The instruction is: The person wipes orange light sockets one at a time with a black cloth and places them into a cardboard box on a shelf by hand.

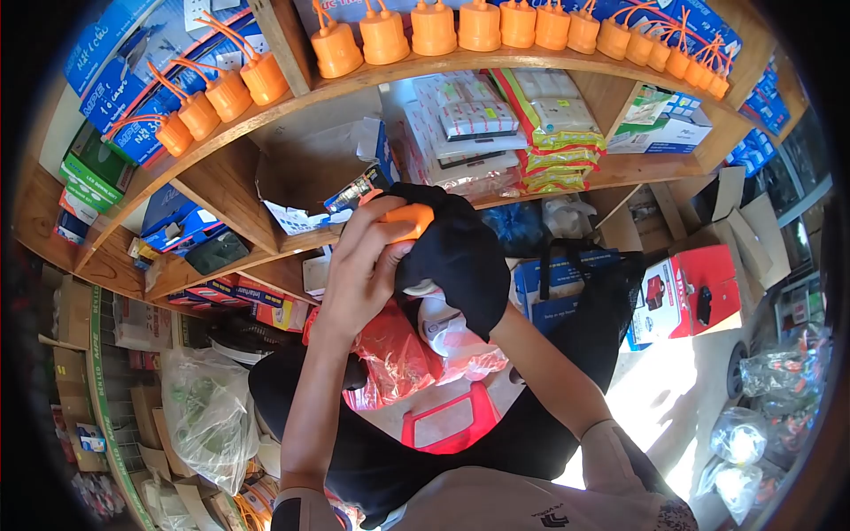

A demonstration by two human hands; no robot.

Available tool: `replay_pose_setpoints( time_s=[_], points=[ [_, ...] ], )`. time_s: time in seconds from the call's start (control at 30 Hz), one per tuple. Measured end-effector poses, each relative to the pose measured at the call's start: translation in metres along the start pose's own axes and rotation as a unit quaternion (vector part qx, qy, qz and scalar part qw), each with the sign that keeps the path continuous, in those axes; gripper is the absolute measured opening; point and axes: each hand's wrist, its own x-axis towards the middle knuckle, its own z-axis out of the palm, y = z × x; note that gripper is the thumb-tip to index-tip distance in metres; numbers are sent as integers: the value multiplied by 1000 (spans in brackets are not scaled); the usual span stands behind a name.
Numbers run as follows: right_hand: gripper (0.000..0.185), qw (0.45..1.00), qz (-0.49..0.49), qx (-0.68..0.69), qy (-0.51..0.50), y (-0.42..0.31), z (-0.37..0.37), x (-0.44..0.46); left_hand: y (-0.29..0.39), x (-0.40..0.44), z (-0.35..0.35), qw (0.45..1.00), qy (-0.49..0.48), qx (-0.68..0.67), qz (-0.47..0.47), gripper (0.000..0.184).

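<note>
In the head view, my left hand is closed around an orange lamp holder of the same kind as those on the shelf. A black cloth covers my right hand and is pressed against the lamp holder's side. My right fingers are hidden under it; only the wrist and forearm show. Both hands are raised in front of the shelves. Below them, a red plastic bag and a white, rounded packaged item sit between my knees.
Orange lamp holders with wire leads line the upper shelf. Packaged white goods and an open cardboard box fill the shelf below. A red stool stands between my legs. A red-and-white box is at right, a clear plastic bag at left.
</note>
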Motion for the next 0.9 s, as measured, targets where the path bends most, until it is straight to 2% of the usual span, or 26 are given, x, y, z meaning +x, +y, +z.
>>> replay_pose_setpoints(
  time_s=[0.03,0.07,0.1,0.17,0.2,0.23,0.3,0.33,0.37,0.4,0.43,0.47,0.5,0.53,0.57,0.6,0.63,0.7,0.73,0.8,0.83,0.9],
  points=[
    [9,993,-54,-84,-62,3,-4,-2,0,0,-1,994,-19,70,77,35],
    [12,985,83,-49,-140,-4,-9,-8,0,1,-3,986,-37,109,120,50],
    [12,986,78,-45,-142,-6,-10,-14,2,1,-4,986,-33,114,120,50],
    [13,937,246,188,-163,-12,-12,-10,7,0,-7,982,-71,133,116,55],
    [9,931,276,170,-171,-26,-18,-2,8,-3,-8,984,-78,120,109,57],
    [9,930,262,182,-184,-25,-20,-2,9,-4,-11,984,-88,108,110,54],
    [8,965,163,113,-170,-19,-22,-1,16,-5,-15,993,-74,70,65,44],
    [10,986,58,35,-154,-28,-21,13,19,-8,-24,992,-63,84,64,44],
    [10,985,43,45,-164,-17,-24,17,23,-12,-35,996,-45,64,42,41],
    [14,953,159,195,-172,8,-30,19,26,-17,-51,998,-28,47,20,39],
    [20,882,279,336,-175,25,-37,20,30,-25,-71,999,7,32,-34,38],
    [22,925,222,238,-199,19,-56,27,42,-26,-95,992,47,27,-118,36],
    [24,954,161,133,-215,7,-76,36,46,-18,-127,980,73,158,-101,35],
    [24,953,159,142,-214,0,-86,41,46,-11,-157,956,106,228,-150,36],
    [22,971,110,-37,-207,-6,-95,43,32,-1,-187,949,170,218,-151,37],
    [21,954,58,-219,-195,-7,-104,41,6,11,-225,931,205,243,-178,36],
    [21,955,60,-217,-194,4,-109,35,-3,26,-256,914,214,303,-162,42],
    [22,983,-133,-108,-71,41,-107,13,-1,65,-289,880,184,367,-240,48],
    [22,983,-132,-106,-68,54,-101,5,-14,79,-305,879,182,370,-238,48],
    [21,963,-174,-187,-85,73,-94,-6,-52,97,-330,869,139,437,-186,54],
    [21,964,-171,-187,-79,61,-94,-3,-64,105,-336,869,135,439,-182,54],
    [17,974,-132,17,-184,18,-93,11,-77,119,-340,839,94,484,-229,60]
  ],
)
